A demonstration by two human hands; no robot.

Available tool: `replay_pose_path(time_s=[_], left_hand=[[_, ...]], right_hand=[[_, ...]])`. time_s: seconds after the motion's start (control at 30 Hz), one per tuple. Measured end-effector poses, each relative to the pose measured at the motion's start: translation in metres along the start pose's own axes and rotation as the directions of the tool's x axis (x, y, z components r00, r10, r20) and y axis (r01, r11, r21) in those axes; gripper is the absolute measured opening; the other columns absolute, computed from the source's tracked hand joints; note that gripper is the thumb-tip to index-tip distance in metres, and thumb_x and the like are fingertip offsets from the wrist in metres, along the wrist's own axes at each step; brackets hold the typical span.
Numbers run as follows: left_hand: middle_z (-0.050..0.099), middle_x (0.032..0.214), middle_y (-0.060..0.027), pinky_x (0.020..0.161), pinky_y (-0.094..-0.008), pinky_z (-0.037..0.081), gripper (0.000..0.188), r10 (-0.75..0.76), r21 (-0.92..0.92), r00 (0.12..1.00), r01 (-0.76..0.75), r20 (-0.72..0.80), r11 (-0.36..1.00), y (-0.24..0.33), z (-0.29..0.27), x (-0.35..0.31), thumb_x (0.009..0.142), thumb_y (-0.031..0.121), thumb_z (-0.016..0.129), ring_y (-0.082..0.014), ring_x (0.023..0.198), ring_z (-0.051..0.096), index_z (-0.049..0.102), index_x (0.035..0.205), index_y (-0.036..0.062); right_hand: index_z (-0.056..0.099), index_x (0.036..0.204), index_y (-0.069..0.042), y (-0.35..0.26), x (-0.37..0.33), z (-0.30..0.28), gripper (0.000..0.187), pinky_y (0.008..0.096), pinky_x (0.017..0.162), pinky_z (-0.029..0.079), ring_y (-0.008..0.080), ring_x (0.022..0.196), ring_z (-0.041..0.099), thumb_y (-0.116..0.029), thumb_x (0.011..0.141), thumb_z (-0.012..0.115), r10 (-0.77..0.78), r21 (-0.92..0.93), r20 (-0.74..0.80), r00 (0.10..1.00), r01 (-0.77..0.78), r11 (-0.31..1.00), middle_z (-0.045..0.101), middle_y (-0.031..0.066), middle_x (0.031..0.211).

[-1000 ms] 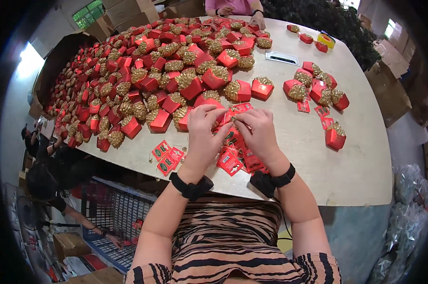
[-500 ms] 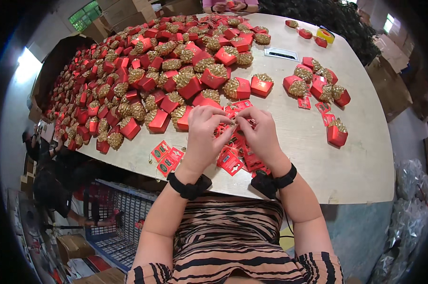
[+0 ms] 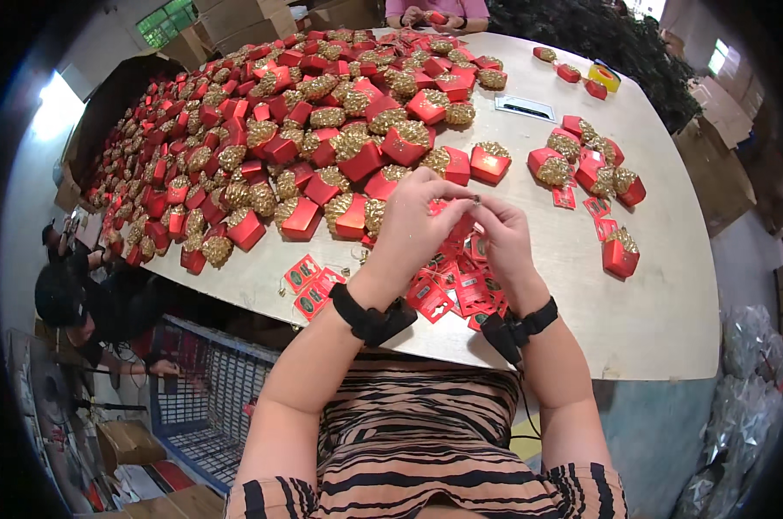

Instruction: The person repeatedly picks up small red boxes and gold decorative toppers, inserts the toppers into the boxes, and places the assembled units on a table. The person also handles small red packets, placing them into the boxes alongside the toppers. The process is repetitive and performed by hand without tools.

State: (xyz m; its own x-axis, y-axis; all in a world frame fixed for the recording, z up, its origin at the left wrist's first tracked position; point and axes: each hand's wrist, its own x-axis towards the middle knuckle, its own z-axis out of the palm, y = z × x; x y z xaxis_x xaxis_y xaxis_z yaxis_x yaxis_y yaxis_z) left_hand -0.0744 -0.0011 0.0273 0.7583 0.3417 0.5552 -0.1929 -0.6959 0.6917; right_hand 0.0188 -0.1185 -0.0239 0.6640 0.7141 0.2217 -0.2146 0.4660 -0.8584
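Pinch grips show on both hands: from my end of the feed, the left hand (image 3: 413, 223) and the right hand (image 3: 507, 235) bring thumb and forefinger together on a tiny gold bit (image 3: 476, 200), too small for me to make out its form. It sits up at the fingertips, above the table (image 3: 668, 320), with loose tags (image 3: 473, 292) heaped below and the pile (image 3: 301, 221) just beyond. I judge the bit nearly weightless and hard, slick if it is metal, so I'd hold it by its sides with the finger pads and a light squeeze. Tags look like thin, glossy card, easily creased; I'd lift them by an edge. An ornament (image 3: 620, 254), like the nearest one at right, should be light, smooth on its red sides and rough on its gold top; I'd grasp the red sides, since the gold could scuff.
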Motion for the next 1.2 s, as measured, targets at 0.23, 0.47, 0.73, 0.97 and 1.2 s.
replay_pose_path(time_s=[0.23, 0.47, 0.73, 0.97, 1.2], left_hand=[[0.056, 0.092, -0.0137, 0.080, -0.0397, 0.045, 0.038, -0.084, 0.642, 0.995, 0.024, 0.063, 0.767, -0.024, -0.047, 0.005, 0.075, 0.029, 0.069, -0.0306, 0.093, 0.054, 0.060, 0.103, 0.0053], [0.056, 0.099, -0.0158, 0.080, -0.0410, 0.046, 0.069, -0.281, 0.753, 0.946, 0.065, 0.162, 0.654, -0.049, -0.041, -0.013, 0.067, 0.047, 0.072, -0.0322, 0.096, 0.054, 0.049, 0.117, 0.0061], [0.059, 0.098, -0.0133, 0.078, -0.0378, 0.047, 0.067, -0.273, 0.130, 0.955, 0.287, -0.115, 0.949, -0.034, -0.042, 0.001, 0.069, 0.037, 0.073, -0.0262, 0.089, 0.058, 0.048, 0.122, 0.0049], [0.056, 0.104, -0.0138, 0.085, -0.0376, 0.049, 0.044, -0.672, -0.893, 0.686, 0.443, 0.279, 0.081, -0.026, -0.029, 0.004, 0.083, 0.028, 0.065, -0.0255, 0.094, 0.057, 0.050, 0.116, 0.0020], [0.056, 0.106, -0.0159, 0.089, -0.0444, 0.048, 0.040, -0.679, -0.922, 0.671, 0.387, 0.299, -0.023, -0.023, -0.001, -0.002, 0.082, 0.026, 0.066, -0.0292, 0.097, 0.057, 0.052, 0.112, 0.0025]], right_hand=[[0.063, 0.102, 0.004, -0.004, 0.005, -0.005, 0.023, 0.0212, 0.069, 0.049, 0.0077, 0.077, 0.060, -0.011, 0.092, 0.049, 0.076, -0.080, -0.143, 0.987, -0.088, 0.993, 0.066, 0.0069, 0.090], [0.062, 0.102, 0.003, -0.002, 0.005, -0.006, 0.026, 0.0200, 0.061, 0.050, 0.0069, 0.070, 0.061, -0.018, 0.094, 0.048, 0.125, -0.180, -0.095, 0.988, -0.141, 0.974, 0.066, 0.0062, 0.085], [0.063, 0.099, 0.004, -0.004, 0.004, 0.001, 0.027, 0.0242, 0.067, 0.046, 0.0083, 0.074, 0.056, -0.018, 0.094, 0.048, 0.001, -0.344, 0.033, 0.999, 0.010, 0.939, 0.064, 0.0041, 0.084], [0.061, 0.089, 0.001, 0.001, -0.001, 0.008, 0.019, 0.0381, 0.066, 0.043, 0.0302, 0.074, 0.057, -0.015, 0.088, 0.050, -0.221, -0.776, 0.173, 0.960, 0.271, 0.570, 0.060, 0.0171, 0.077], [0.059, 0.086, -0.002, -0.001, -0.002, 0.008, 0.017, 0.0428, 0.066, 0.040, 0.0343, 0.075, 0.055, -0.016, 0.086, 0.051, -0.297, -0.840, 0.262, 0.918, 0.369, 0.397, 0.058, 0.0163, 0.075]])
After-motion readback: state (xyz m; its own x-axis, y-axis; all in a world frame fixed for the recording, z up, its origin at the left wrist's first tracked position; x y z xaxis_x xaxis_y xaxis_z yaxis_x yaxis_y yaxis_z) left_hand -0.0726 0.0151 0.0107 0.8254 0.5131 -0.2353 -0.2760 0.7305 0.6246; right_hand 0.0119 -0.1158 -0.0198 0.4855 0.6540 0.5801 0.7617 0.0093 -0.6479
